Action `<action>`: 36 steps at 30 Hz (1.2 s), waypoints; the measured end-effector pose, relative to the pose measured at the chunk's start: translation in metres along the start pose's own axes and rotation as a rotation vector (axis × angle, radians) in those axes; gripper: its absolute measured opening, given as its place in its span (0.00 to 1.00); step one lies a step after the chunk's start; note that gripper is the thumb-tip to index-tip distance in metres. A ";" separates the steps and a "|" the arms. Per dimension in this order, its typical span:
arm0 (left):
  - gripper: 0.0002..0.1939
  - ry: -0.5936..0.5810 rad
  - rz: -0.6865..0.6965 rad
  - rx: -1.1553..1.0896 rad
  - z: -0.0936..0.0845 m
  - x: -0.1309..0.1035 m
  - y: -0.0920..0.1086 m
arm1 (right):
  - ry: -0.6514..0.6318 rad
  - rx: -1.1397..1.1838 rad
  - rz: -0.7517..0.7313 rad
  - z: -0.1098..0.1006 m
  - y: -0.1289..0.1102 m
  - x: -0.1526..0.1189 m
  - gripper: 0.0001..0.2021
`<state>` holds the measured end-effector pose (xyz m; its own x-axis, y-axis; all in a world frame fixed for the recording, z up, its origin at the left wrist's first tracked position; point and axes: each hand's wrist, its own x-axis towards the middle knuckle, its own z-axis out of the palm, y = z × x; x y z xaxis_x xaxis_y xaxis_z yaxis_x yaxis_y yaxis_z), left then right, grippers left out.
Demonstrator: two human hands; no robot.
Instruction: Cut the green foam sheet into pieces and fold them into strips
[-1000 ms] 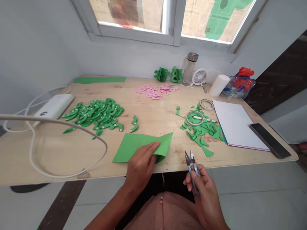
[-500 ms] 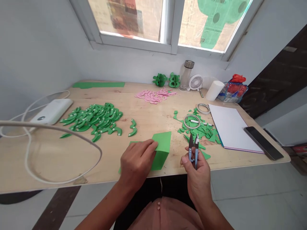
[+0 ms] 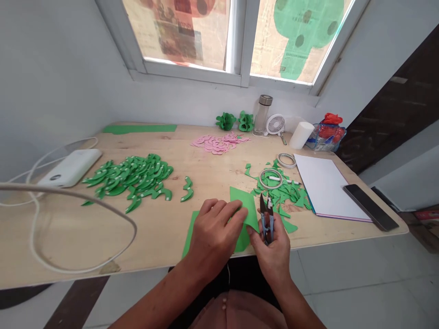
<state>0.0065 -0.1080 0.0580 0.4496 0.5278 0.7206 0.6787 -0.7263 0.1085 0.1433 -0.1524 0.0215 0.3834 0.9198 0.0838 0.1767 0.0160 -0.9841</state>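
Note:
Close to the table's front edge, my left hand (image 3: 215,234) grips a folded sheet of green paper (image 3: 247,204), fingers laid over the fold. Part of the sheet beneath is hidden by that hand. My right hand (image 3: 275,250) is wrapped around small thread snips (image 3: 267,224), blades pointing away from me and apart. Its thumb reaches the paper's right corner. A single curved green paper piece (image 3: 187,189) lies beyond my left hand. Further left is a heap of such pieces (image 3: 137,176) with small white patches. Green scraps (image 3: 288,194) lie beyond my right hand.
Two tape rolls (image 3: 270,179) (image 3: 286,160) sit by the scraps. White sheets (image 3: 325,183) and a phone (image 3: 370,207) lie right. Pink cutouts (image 3: 221,143), a glass bottle (image 3: 262,115) and small fan (image 3: 275,124) are behind. A cable (image 3: 85,192) loops from a white power bank (image 3: 72,168).
The folded green paper has moved right in my left hand. Both hands have come together, and my right thumb now meets the paper's edge. The view has tilted slightly up.

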 end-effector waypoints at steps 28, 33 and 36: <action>0.21 0.003 -0.911 -0.973 0.020 -0.003 -0.020 | 0.102 0.394 0.195 -0.002 -0.014 0.031 0.23; 0.19 -0.089 -0.988 -1.225 0.009 0.013 -0.033 | 0.062 0.425 0.156 -0.001 -0.021 0.042 0.19; 0.19 -0.188 -0.994 -1.252 0.002 0.015 -0.042 | 0.067 0.389 0.092 -0.003 -0.023 0.051 0.17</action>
<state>-0.0141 -0.0689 0.0634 0.2680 0.9619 -0.0533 -0.1043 0.0840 0.9910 0.1614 -0.1068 0.0493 0.4419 0.8970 -0.0103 -0.2129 0.0937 -0.9726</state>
